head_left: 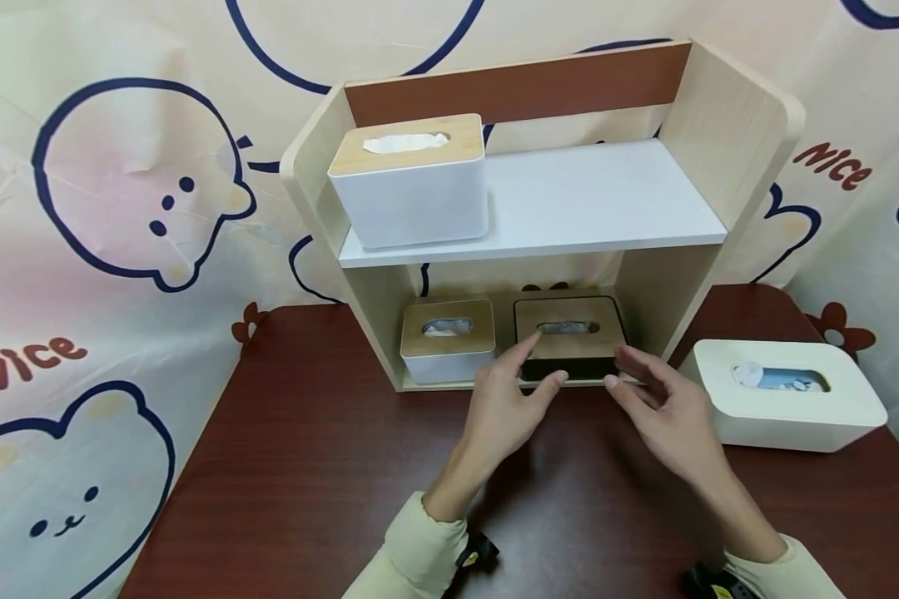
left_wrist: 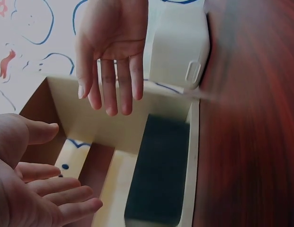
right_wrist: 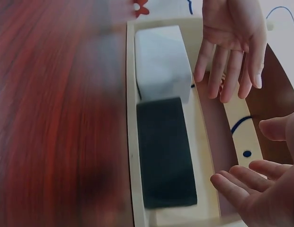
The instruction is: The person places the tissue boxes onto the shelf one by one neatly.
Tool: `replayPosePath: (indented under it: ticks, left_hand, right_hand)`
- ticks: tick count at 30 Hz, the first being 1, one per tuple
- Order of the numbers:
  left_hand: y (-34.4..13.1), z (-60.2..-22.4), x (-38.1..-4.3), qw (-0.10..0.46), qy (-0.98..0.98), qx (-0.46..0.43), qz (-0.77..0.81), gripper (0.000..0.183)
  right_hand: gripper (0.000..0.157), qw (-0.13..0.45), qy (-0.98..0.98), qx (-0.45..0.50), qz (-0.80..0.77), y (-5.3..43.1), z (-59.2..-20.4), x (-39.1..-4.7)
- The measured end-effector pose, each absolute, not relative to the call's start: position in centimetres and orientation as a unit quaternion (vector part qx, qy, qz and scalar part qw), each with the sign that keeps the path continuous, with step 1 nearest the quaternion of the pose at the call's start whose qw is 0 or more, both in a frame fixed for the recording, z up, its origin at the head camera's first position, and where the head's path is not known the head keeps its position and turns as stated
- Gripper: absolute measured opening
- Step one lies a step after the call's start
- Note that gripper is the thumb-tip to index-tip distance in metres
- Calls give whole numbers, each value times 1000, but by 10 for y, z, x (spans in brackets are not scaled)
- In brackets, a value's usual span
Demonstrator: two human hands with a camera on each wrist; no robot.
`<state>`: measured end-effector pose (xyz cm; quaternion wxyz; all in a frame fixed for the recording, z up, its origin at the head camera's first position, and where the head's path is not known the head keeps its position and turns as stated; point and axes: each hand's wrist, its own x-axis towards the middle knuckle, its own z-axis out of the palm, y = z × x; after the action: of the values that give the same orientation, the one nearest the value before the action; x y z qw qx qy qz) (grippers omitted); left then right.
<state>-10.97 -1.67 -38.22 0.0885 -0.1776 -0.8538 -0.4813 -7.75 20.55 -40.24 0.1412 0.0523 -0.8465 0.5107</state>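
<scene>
A black tissue box [head_left: 569, 367] with a wooden lid stands on the lower board of a small shelf, towards its right side. My left hand [head_left: 504, 408] is in front of the box's left part, fingers extended and thumb spread. Near the box's right front corner is my right hand [head_left: 667, 412], its fingers loosely bent. Both wrist views show the left hand [left_wrist: 47, 184] and the right hand [right_wrist: 265, 189] with palms facing and nothing held, apart from the dark box [right_wrist: 165, 153]. Left of it stands a smaller white tissue box [head_left: 448, 368] with a wooden lid.
A larger white tissue box [head_left: 419, 204] with a wooden lid stands on the left of the white upper board [head_left: 599, 195]. On the dark red table [head_left: 307, 466], right of the shelf, lies an all-white tissue box [head_left: 779, 428]. A patterned cloth hangs behind.
</scene>
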Motion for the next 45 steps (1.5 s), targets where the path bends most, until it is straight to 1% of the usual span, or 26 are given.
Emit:
replayPosePath:
  ticks: [7, 9, 14, 17, 24, 27, 29, 32, 35, 38, 43, 45]
  left_hand:
    - [10, -386, -105, 40, -852, -177, -491, 62]
    - [19, -388, -104, 40, -853, -182, -487, 61]
    - [40, -394, -97, 19, -860, -195, -471, 61]
    - [52, -396, -94, -3, -861, -195, -470, 62]
    - [70, -397, -92, -6, -863, -209, -460, 62]
    - [75, -397, -91, -10, -861, -213, -462, 62]
    - [79, -397, -91, -12, -861, -213, -462, 63]
    - [85, -398, -90, -13, -862, -216, -459, 63]
    - [92, -400, -89, -16, -862, -220, -456, 63]
    - [99, -403, -88, -23, -861, -225, -455, 64]
    - [111, -406, -85, -27, -862, -233, -449, 69]
    - [116, -408, -84, -28, -864, -238, -442, 72]
  right_hand:
    - [51, 139, -856, 24, 498, 231, -407, -65]
    - [52, 137, -858, 15, 495, 239, -407, -60]
    - [54, 139, -858, -20, 494, 258, -410, -47]
    - [54, 150, -856, -39, 494, 270, -412, -38]
    - [53, 184, -868, -78, 455, 298, -411, -23]
    - [53, 190, -880, -127, 417, 309, -413, -17]
    - [54, 186, -882, -176, 395, 315, -413, -13]
    - [58, 156, -874, -262, 379, 323, -411, -12]
    - [62, 132, -857, -320, 382, 332, -410, -13]
    - [61, 139, -845, -344, 385, 343, -410, -14]
    - [59, 177, -826, -352, 404, 359, -416, -15]
    - [60, 183, -825, -349, 406, 364, -420, -14]
